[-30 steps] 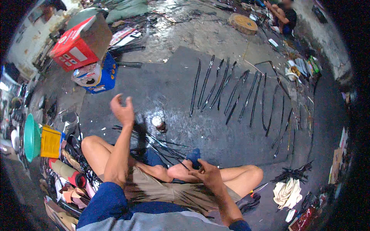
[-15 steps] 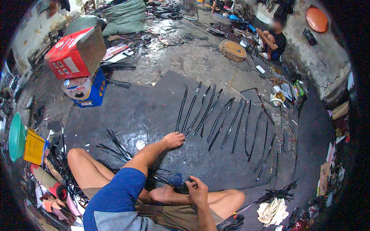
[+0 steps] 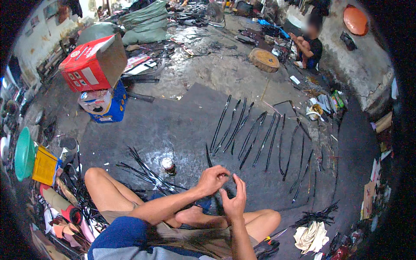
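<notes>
Black and slim, a strip (image 3: 208, 155) juts from our left grip (image 3: 212, 181), which pinches it; our right grip (image 3: 235, 203) curls just beside, its hold impossible to tell. Beyond, similar strips (image 3: 264, 139) lie in a row on our dark sheet (image 3: 173, 125). Print and pale label patches mark the red carton (image 3: 86, 65) atop a blue carton (image 3: 116, 108); bare grey floor (image 3: 203, 65) meets stained walls (image 3: 364, 65).
</notes>
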A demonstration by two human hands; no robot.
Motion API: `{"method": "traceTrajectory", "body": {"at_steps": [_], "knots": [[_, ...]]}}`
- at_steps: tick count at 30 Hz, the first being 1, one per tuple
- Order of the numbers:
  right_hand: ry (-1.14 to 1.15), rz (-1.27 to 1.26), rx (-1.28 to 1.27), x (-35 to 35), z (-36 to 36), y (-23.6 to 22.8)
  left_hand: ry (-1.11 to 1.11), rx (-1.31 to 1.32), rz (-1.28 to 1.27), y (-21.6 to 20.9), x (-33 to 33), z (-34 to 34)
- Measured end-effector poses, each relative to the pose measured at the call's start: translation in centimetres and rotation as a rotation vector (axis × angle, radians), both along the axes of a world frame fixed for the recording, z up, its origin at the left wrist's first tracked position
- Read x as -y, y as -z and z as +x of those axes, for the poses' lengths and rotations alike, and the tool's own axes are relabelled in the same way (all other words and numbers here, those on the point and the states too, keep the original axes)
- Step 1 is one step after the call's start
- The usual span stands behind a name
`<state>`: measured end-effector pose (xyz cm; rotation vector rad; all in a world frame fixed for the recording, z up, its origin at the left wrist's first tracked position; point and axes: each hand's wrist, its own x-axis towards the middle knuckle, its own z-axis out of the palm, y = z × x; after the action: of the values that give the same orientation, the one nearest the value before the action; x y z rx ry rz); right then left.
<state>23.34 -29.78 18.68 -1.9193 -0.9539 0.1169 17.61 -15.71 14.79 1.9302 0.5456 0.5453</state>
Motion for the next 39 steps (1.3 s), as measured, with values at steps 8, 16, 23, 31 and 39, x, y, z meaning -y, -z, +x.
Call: {"method": "traceTrajectory", "body": {"at_steps": [8,16,23,31,39], "knots": [[-0.119,0.055,-0.276,-1.4,-1.6,-0.9,-0.195,0.187,-0.686,-3.1,1.5,-5.5],[-0.213,0.070,-0.028,-2.1,-2.9,-3.0,-0.196,0.264,-0.614,-3.2,0.8,-7.9],[-0.212,0.080,0.100,-2.4,-3.5,-5.0,-0.203,0.296,-0.736,-4.4,0.6,-8.3],[-0.243,0.177,0.232,-3.7,-4.1,-6.1,-0.263,0.389,-1.029,-5.8,0.7,-8.8],[-0.261,0.328,0.235,-5.5,-4.9,-8.5,-0.215,0.674,-1.286,-7.1,1.0,-9.7]]}}
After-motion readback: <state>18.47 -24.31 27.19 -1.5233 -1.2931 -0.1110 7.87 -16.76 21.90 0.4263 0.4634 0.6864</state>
